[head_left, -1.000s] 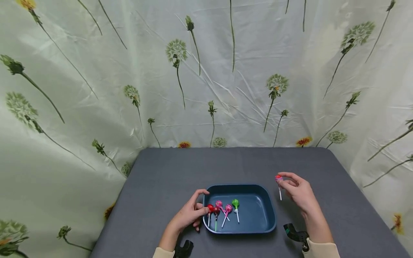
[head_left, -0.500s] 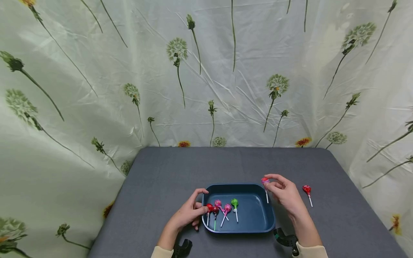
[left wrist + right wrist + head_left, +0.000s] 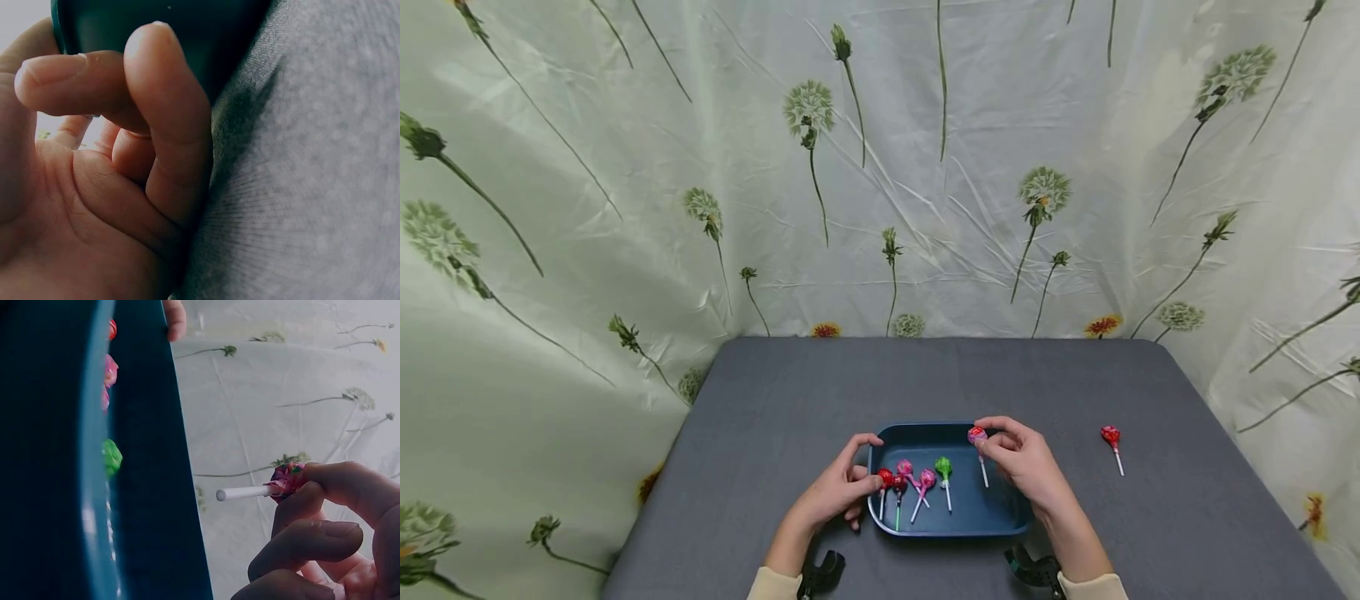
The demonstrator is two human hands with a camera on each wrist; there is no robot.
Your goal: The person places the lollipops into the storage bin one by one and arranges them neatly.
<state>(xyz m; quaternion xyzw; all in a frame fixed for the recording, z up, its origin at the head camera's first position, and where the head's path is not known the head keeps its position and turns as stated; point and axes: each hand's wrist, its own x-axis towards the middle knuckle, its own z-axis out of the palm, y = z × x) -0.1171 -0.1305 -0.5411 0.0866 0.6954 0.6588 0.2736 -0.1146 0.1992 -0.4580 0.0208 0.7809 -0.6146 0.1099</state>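
Note:
My right hand [image 3: 1028,467] pinches a red-and-purple wrapped lollipop [image 3: 976,435] by its candy head, over the right part of a dark blue tray [image 3: 955,533]. Its white stick points downward in the head view. The left hand [image 3: 829,498] grips the tray's left side, thumb over the rim and index finger at the far corner; other fingers curl beside the wall in the left wrist view. Inside the tray lie two red lollipops [image 3: 899,483], two pink lollipops [image 3: 928,479] and a green lollipop [image 3: 943,467]. The left thumb overlaps the leftmost red one.
Another red lollipop [image 3: 1110,435] with a white stick lies on the grey table [image 3: 820,383], right of the tray. A curtain [image 3: 955,192] printed with dandelions hangs behind the table and along both sides.
My right hand has carried the lollipop leftward from beside the tray to above its inside. The red lollipop on the table has come into view. The left hand keeps its grip.

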